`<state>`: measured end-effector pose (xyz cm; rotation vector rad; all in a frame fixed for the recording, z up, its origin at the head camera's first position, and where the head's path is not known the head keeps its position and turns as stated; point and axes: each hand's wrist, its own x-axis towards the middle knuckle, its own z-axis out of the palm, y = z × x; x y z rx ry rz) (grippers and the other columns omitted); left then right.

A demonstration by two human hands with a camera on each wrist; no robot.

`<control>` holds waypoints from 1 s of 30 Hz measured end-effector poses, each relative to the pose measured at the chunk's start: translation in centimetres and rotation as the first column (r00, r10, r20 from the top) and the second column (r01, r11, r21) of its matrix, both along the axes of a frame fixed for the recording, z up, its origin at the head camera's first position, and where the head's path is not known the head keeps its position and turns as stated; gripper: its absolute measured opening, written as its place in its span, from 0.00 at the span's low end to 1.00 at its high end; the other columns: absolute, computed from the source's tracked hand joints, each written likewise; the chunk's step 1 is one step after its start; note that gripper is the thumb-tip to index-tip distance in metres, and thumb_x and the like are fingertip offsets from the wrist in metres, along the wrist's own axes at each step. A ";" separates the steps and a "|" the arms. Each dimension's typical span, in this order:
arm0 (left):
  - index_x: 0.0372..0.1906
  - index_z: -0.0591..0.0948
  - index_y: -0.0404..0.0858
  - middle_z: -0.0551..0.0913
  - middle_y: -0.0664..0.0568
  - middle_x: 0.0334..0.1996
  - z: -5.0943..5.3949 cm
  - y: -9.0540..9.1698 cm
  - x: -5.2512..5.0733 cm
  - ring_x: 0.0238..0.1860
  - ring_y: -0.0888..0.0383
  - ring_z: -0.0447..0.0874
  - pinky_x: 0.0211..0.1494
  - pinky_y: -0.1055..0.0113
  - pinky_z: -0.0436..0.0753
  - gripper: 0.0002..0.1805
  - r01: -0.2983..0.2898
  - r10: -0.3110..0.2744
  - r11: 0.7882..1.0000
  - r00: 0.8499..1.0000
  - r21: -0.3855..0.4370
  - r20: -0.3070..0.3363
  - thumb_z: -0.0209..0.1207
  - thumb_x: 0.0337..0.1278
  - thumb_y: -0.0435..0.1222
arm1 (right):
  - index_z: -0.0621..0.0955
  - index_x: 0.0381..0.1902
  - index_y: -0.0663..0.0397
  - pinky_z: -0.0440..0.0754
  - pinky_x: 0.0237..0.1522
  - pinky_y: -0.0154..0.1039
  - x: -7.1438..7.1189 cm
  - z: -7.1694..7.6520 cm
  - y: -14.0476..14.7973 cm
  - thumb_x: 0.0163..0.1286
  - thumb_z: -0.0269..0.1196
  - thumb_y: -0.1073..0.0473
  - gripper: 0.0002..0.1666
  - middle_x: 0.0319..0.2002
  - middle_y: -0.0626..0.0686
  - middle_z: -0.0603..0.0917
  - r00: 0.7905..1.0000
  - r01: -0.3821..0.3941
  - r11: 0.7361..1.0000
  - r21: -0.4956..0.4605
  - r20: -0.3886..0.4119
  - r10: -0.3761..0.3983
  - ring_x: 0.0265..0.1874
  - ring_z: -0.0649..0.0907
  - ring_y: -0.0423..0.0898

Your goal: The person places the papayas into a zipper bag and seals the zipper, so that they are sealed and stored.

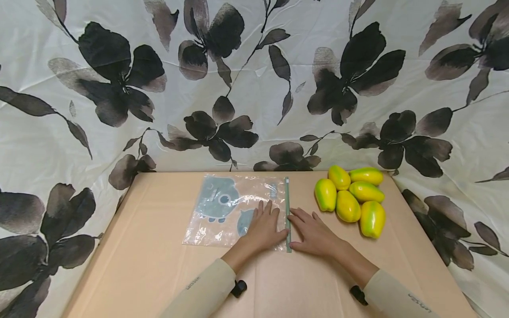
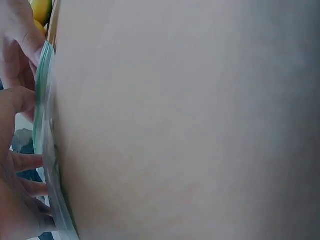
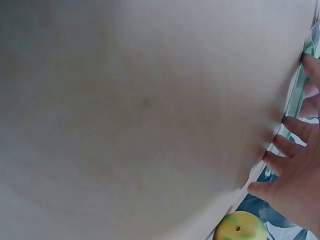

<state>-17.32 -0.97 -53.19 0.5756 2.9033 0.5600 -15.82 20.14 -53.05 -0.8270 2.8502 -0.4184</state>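
Note:
A clear plastic bag point(image 1: 222, 229) with blue-grey animal prints lies flat on the table, its green edge strip point(image 1: 288, 212) on the right side. My left hand point(image 1: 262, 229) rests on the bag with fingers spread, the thumb reaching to the strip. Just right of the strip, my right hand point(image 1: 316, 234) lies with fingers apart, its fingertips at the strip's edge. In the left wrist view the green strip point(image 2: 42, 100) rises slightly beside the left hand point(image 2: 17, 185). The right wrist view has the right hand's fingers point(image 3: 290, 147) beside the green strip point(image 3: 298, 90).
Several yellow-green mangoes point(image 1: 347, 206) are grouped at the table's back right, beyond the right hand. A light brown tabletop point(image 1: 139, 247) lies under everything. Behind it hangs a white cloth point(image 1: 278, 110) with dark flowers.

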 end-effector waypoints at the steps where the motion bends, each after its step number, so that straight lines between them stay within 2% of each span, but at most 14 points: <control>1: 0.73 0.71 0.37 0.58 0.34 0.80 0.0 0.0 0.0 0.81 0.30 0.48 0.81 0.38 0.55 0.43 -0.002 0.002 1.000 1.000 -0.005 0.000 0.60 0.62 0.60 | 0.71 0.75 0.54 0.60 0.71 0.76 0.0 0.0 0.0 0.65 0.66 0.30 0.50 0.79 0.57 0.65 1.000 0.001 1.000 0.000 0.002 -0.001 0.79 0.63 0.60; 7: 0.71 0.72 0.36 0.60 0.34 0.79 -0.2 0.4 -0.3 0.80 0.30 0.50 0.80 0.38 0.57 0.44 -0.020 0.019 1.000 1.000 -0.020 -0.018 0.63 0.55 0.57 | 0.71 0.75 0.54 0.60 0.71 0.75 0.1 0.0 -0.1 0.65 0.66 0.31 0.50 0.79 0.58 0.64 1.000 0.008 1.000 0.003 0.011 -0.008 0.79 0.63 0.59; 15: 0.71 0.70 0.35 0.59 0.32 0.79 -0.5 0.8 -0.5 0.80 0.29 0.51 0.79 0.36 0.58 0.45 -0.042 0.041 0.998 0.999 -0.039 -0.032 0.66 0.55 0.57 | 0.71 0.74 0.55 0.62 0.70 0.75 0.1 0.1 -0.4 0.65 0.65 0.30 0.50 0.78 0.58 0.65 1.000 0.002 1.000 0.003 -0.003 -0.002 0.78 0.64 0.59; 24: 0.73 0.68 0.34 0.59 0.30 0.78 -0.2 0.1 -0.5 0.80 0.28 0.50 0.80 0.38 0.58 0.45 -0.015 0.014 0.999 0.999 -0.038 -0.030 0.67 0.57 0.55 | 0.72 0.74 0.55 0.62 0.70 0.75 0.0 0.1 -0.4 0.65 0.65 0.28 0.51 0.78 0.58 0.67 1.000 0.009 1.000 0.015 -0.016 -0.009 0.77 0.65 0.59; 30: 0.80 0.60 0.37 0.55 0.31 0.80 0.0 -0.5 -0.5 0.81 0.28 0.46 0.81 0.38 0.55 0.50 0.005 -0.005 1.000 1.000 -0.020 -0.016 0.67 0.58 0.53 | 0.72 0.74 0.54 0.63 0.70 0.75 0.0 0.2 -0.3 0.64 0.66 0.29 0.51 0.78 0.58 0.67 1.000 0.014 1.000 0.022 -0.023 -0.014 0.77 0.66 0.60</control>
